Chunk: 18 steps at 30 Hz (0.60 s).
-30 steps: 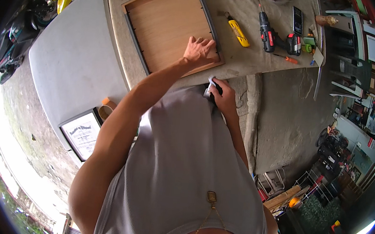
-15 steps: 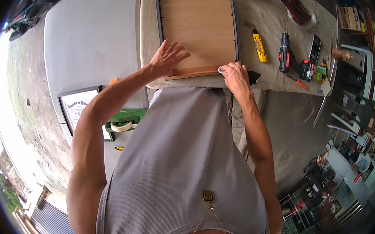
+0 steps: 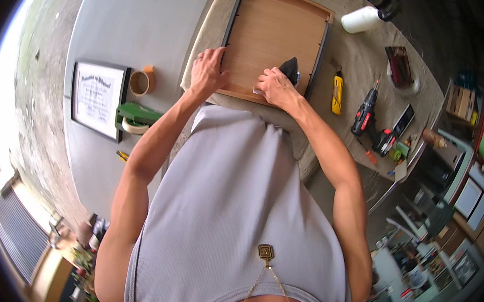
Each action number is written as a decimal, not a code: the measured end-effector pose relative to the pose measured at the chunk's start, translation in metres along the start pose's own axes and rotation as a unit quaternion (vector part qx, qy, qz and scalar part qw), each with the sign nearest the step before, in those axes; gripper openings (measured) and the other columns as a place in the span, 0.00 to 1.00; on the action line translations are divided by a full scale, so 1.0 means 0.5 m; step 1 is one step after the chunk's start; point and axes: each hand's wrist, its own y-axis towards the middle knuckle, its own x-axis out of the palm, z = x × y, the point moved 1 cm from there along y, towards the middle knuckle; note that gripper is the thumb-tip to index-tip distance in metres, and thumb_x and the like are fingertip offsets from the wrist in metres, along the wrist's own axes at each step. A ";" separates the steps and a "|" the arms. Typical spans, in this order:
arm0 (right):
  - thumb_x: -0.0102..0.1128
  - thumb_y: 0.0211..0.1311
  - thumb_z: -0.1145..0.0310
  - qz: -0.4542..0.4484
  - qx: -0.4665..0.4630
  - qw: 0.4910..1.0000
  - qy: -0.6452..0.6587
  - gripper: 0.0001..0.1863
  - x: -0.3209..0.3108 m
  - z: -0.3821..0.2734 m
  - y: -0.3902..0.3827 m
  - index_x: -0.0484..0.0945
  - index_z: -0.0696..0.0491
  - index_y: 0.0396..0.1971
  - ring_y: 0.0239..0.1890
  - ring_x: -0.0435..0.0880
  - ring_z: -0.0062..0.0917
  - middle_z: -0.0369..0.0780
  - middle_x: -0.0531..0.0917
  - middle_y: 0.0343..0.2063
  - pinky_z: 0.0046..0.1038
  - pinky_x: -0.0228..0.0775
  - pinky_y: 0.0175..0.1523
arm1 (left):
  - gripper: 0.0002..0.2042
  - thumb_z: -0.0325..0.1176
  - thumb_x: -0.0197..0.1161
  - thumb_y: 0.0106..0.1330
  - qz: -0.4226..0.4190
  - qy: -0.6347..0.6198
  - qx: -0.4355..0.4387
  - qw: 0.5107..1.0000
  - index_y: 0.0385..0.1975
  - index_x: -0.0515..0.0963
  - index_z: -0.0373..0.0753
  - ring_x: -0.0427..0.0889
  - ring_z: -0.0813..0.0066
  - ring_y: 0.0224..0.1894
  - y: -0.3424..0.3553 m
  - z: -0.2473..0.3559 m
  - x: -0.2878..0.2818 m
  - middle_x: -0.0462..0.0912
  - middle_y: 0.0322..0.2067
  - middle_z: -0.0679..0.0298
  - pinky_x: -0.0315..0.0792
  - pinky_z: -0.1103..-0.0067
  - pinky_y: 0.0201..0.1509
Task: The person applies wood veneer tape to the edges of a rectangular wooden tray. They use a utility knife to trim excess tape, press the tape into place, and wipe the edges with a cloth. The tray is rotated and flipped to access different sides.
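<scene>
A picture frame [image 3: 329, 22] lies back up in front of me, with a brown backing panel [image 3: 281, 36], dark long sides and small dark tabs along them. My left hand [image 3: 207, 72] rests on its left side near the close corner, fingers stretched out and touching the edge. My right hand [image 3: 279, 88] is closed on a bunched cloth and presses it to the near part of the panel. The cloth [image 3: 289, 69] shows a black part beyond the fingers and a whitish bit under them; the rest is hidden by the hand.
Right of the frame lie a yellow utility knife [image 3: 337, 93], a cordless drill [image 3: 365, 113], a phone [image 3: 404, 120] and an orange-handled screwdriver [image 3: 371, 157]. A white bottle [image 3: 361, 19] lies behind. Leftward are a framed certificate [image 3: 98, 98], a tape roll [image 3: 142, 82] and a green tape dispenser [image 3: 141, 113].
My right hand has moved with the cloth from the frame's near right corner onto the panel. My left hand has shifted from the panel to the left edge. The view has turned.
</scene>
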 end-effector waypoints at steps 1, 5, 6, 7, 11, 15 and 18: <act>0.57 0.53 0.72 -0.004 -0.016 1.000 0.011 0.08 0.008 0.007 -0.005 0.85 0.48 0.26 0.42 0.78 0.27 0.34 0.82 0.30 0.30 0.65 0.52 | 0.29 0.38 0.67 0.53 0.024 -0.012 -0.044 0.999 0.58 0.70 0.45 0.73 0.52 0.54 -0.010 -0.027 0.032 0.76 0.49 0.54 0.69 0.64 0.56; 0.56 0.52 0.73 -0.018 -0.087 0.996 0.022 0.08 0.019 0.016 0.005 0.85 0.47 0.24 0.41 0.77 0.26 0.33 0.80 0.28 0.31 0.65 0.51 | 0.17 0.38 0.63 0.58 0.067 -0.080 -0.148 0.983 0.46 0.80 0.39 0.81 0.49 0.42 -0.075 -0.070 0.090 0.82 0.38 0.51 0.75 0.62 0.46; 0.56 0.52 0.73 -0.019 -0.105 0.994 0.014 0.08 0.018 0.020 0.001 0.84 0.47 0.24 0.41 0.77 0.26 0.33 0.80 0.29 0.31 0.65 0.51 | 0.15 0.38 0.62 0.59 0.076 -0.098 -0.156 0.980 0.44 0.81 0.38 0.82 0.49 0.41 -0.084 -0.061 0.092 0.82 0.37 0.51 0.75 0.62 0.46; 0.56 0.52 0.73 -0.021 -0.122 0.992 0.006 0.08 0.018 0.022 -0.005 0.84 0.46 0.23 0.41 0.77 0.26 0.33 0.80 0.29 0.30 0.65 0.51 | 0.13 0.37 0.61 0.59 0.093 -0.100 -0.169 0.976 0.40 0.83 0.39 0.83 0.50 0.40 -0.086 -0.052 0.094 0.84 0.35 0.51 0.76 0.63 0.46; 0.55 0.52 0.73 -0.014 -0.154 0.988 0.014 0.09 0.023 0.054 -0.063 0.84 0.45 0.23 0.41 0.77 0.26 0.32 0.80 0.30 0.30 0.65 0.50 | 0.12 0.36 0.63 0.57 0.118 -0.162 -0.225 0.954 0.40 0.85 0.42 0.84 0.51 0.38 -0.092 -0.055 0.100 0.85 0.32 0.51 0.76 0.66 0.46; 0.57 0.51 0.71 -0.081 -0.171 0.982 -0.006 0.07 0.002 0.099 -0.113 0.84 0.45 0.26 0.40 0.77 0.27 0.32 0.81 0.30 0.30 0.65 0.50 | 0.14 0.35 0.65 0.58 0.119 -0.153 -0.225 0.955 0.43 0.84 0.38 0.86 0.57 0.35 -0.090 -0.043 0.090 0.85 0.32 0.49 0.77 0.71 0.43; 0.61 0.50 0.69 -0.109 -0.167 0.980 0.016 0.05 -0.001 0.113 -0.108 0.84 0.46 0.28 0.41 0.77 0.27 0.33 0.81 0.30 0.31 0.64 0.50 | 0.13 0.35 0.66 0.55 0.112 -0.167 -0.250 0.947 0.40 0.85 0.41 0.86 0.57 0.37 -0.086 -0.054 0.092 0.86 0.32 0.53 0.78 0.71 0.45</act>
